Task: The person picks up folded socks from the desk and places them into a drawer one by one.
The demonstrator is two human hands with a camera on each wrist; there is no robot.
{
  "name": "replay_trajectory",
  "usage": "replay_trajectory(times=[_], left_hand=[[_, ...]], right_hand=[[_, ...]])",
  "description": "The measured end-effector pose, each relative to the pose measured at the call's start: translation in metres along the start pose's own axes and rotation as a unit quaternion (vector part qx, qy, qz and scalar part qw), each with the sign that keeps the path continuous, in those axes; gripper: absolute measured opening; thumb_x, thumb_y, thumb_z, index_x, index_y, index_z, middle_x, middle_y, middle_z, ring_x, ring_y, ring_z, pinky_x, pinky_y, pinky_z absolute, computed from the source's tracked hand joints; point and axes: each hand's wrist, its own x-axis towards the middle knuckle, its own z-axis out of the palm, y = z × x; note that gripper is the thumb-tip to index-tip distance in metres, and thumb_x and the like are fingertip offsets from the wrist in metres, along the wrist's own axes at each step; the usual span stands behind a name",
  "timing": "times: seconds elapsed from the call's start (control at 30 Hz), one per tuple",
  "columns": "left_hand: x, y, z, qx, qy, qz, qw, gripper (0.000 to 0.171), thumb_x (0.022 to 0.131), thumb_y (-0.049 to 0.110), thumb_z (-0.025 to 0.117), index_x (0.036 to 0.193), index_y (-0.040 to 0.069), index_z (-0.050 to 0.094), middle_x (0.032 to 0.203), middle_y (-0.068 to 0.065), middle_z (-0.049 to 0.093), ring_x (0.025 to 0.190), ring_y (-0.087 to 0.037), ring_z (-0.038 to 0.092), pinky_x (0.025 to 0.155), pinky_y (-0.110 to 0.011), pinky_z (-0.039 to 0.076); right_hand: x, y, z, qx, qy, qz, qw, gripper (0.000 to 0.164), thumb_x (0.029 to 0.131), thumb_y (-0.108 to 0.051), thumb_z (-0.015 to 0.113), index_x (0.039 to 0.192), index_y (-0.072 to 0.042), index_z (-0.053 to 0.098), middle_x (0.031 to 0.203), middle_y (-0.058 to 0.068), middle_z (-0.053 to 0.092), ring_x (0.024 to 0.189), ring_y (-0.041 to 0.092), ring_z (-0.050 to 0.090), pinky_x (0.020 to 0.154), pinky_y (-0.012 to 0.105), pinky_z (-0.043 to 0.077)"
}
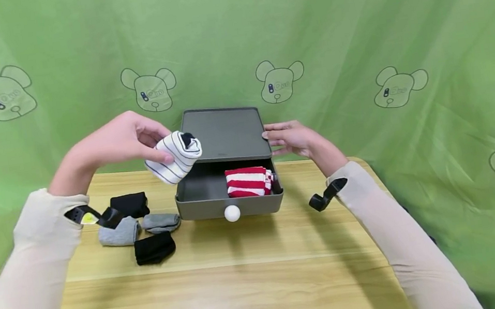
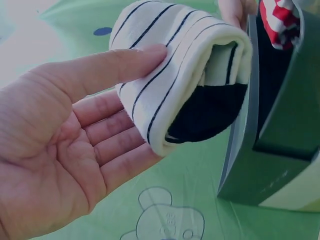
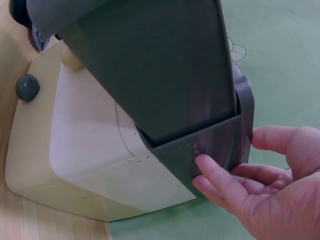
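My left hand (image 1: 121, 140) pinches a rolled white sock (image 1: 170, 159) with thin dark stripes, thumb on one face and fingers behind it. In the left wrist view, a black patch shows inside the roll's open end. The sock is in the air, just left of the grey-topped drawer cabinet (image 1: 226, 134). Its top drawer (image 1: 203, 210) is pulled out, with a rolled red-and-white striped sock (image 1: 247, 181) lying in the right part. At the cabinet's right side is my right hand (image 1: 292, 139), its extended fingertips touching the grey side wall (image 3: 215, 145).
Left of the cabinet on the wooden table (image 1: 247, 295) lie two black rolled socks (image 1: 129, 205) and two grey ones (image 1: 119, 233). Lower pale drawers (image 3: 90, 130) with round knobs show in the right wrist view. A green curtain (image 1: 213, 33) hangs behind.
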Motion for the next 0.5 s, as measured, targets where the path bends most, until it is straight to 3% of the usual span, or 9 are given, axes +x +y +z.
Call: replay_trajectory(times=[0.27, 0.5], left_hand=[[0.024, 0.01, 0.003, 0.034, -0.02, 0.026, 0.9989, 0.032, 0.082, 0.015, 0.086, 0.111, 0.008, 0.077, 0.096, -0.006, 0.08, 0.087, -0.018, 0.076, 0.079, -0.026, 0.062], [0.03, 0.018, 0.008, 0.066, -0.044, 0.026, 0.9965, 0.027, 0.083, 0.017, 0.085, 0.108, 0.008, 0.077, 0.094, -0.005, 0.08, 0.084, -0.016, 0.075, 0.076, -0.024, 0.06]], right_hand=[[0.002, -0.002, -0.003, 0.001, -0.005, 0.005, 1.0, 0.064, 0.105, -0.01, 0.054, 0.16, -0.003, 0.023, 0.164, 0.022, 0.031, 0.15, 0.038, 0.036, 0.119, 0.053, 0.039], [0.004, -0.001, -0.001, -0.002, -0.003, 0.004, 1.0, 0.064, 0.105, -0.011, 0.055, 0.16, -0.004, 0.024, 0.163, 0.021, 0.033, 0.149, 0.037, 0.038, 0.117, 0.051, 0.042]])
